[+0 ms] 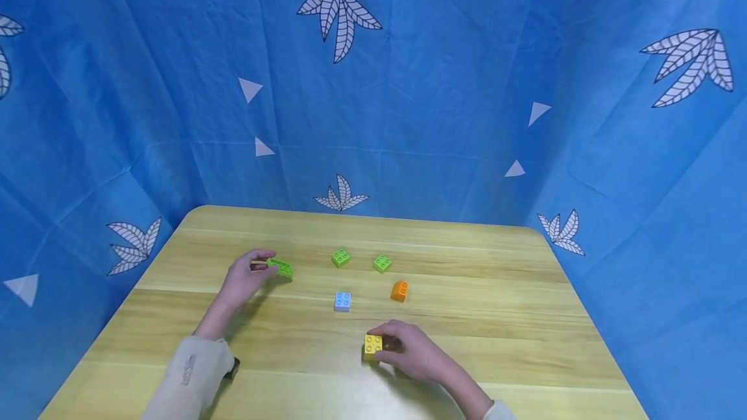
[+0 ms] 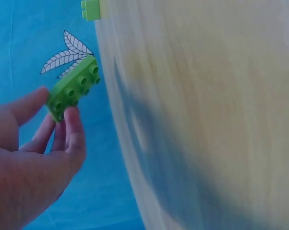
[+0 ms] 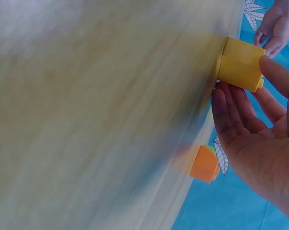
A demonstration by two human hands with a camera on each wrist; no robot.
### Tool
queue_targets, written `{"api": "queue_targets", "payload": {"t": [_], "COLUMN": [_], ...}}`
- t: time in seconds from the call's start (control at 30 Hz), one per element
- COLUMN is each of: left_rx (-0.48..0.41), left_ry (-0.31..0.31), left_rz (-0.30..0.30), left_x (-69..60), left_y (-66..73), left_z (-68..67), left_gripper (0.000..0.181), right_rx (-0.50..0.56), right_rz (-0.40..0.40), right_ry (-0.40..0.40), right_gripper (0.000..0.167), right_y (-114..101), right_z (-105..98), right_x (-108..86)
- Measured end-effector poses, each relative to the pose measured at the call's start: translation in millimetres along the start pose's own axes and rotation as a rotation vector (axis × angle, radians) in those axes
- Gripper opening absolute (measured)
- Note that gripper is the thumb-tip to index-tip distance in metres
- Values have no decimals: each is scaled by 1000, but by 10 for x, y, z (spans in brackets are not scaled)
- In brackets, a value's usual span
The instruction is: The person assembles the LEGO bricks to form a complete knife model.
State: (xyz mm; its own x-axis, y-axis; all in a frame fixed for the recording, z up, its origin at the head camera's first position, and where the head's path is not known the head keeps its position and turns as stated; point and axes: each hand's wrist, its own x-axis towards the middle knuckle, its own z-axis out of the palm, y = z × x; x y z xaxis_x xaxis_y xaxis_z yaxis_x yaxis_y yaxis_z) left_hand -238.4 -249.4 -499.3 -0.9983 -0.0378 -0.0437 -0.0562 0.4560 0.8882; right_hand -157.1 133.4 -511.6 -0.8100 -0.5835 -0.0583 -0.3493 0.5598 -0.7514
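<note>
My left hand (image 1: 242, 279) pinches a long green toy brick (image 2: 73, 87) by one end, between thumb and fingers. That brick is tilted and off the table, its two rows of studs showing in the left wrist view. Nearer the front, my right hand (image 1: 415, 350) grips a yellow toy brick (image 1: 373, 346) by its sides, studs up. In the right wrist view the yellow brick (image 3: 241, 64) is at or just over the tabletop; I cannot tell whether it touches. A light blue brick (image 1: 342, 302) lies between the hands, and an orange brick (image 1: 399, 291) with a curved side lies beyond the right hand.
Two small green bricks, one on the left (image 1: 340, 258) and one on the right (image 1: 382, 263), lie towards the back of the wooden table (image 1: 496, 290). Blue patterned cloth (image 1: 432, 83) hangs behind the table and at its sides.
</note>
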Motion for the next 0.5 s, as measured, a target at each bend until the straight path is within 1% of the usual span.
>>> {"api": "queue_targets", "payload": {"t": [0.1, 0.2, 0.33, 0.5], "left_rx": [13, 49, 120, 192], "left_ry": [8, 18, 3, -13], "left_rz": [36, 80, 147, 205], "left_x": [-32, -59, -103, -134], "left_y": [41, 68, 98, 131], "left_z": [1, 2, 9, 43], "left_gripper": [45, 43, 41, 40], "right_rx": [1, -1, -1, 7], "right_rz": [2, 4, 9, 8], "right_ry": [-1, -2, -2, -3], "right_gripper": [42, 42, 42, 42], "right_y": [-6, -4, 3, 10], "right_z": [-7, -6, -2, -1], "right_x": [2, 4, 5, 5]}}
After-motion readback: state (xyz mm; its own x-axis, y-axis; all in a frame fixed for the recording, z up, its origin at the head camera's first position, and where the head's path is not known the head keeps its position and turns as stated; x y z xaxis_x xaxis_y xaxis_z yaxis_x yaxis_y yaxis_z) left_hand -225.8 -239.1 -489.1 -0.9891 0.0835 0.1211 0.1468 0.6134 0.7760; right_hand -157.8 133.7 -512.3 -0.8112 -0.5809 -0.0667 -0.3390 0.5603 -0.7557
